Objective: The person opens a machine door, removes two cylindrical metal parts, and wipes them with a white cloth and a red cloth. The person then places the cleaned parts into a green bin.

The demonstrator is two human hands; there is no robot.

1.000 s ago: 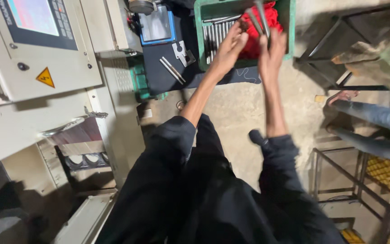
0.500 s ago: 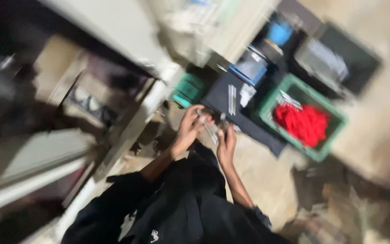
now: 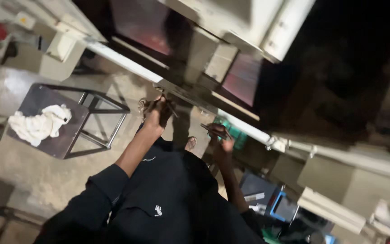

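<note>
Left hand (image 3: 158, 113) – fingers clamped on a thin metal rod (image 3: 171, 108), up by the machine ledge (image 3: 190, 97). Right hand (image 3: 222, 141) – fingers closed on several rods (image 3: 213, 130), near the ledge.

Both hands have left the green crate of red cloth. The left hand (image 3: 158, 113) and right hand (image 3: 221, 141), each gripping thin metal rods (image 3: 215, 131), now rise toward the pale machine's lower edge (image 3: 177, 88).

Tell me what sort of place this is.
Probably a machine workshop: a large cream metal machine with a dark open bay, a bare concrete floor, and a dark metal stool holding a white rag.
</note>
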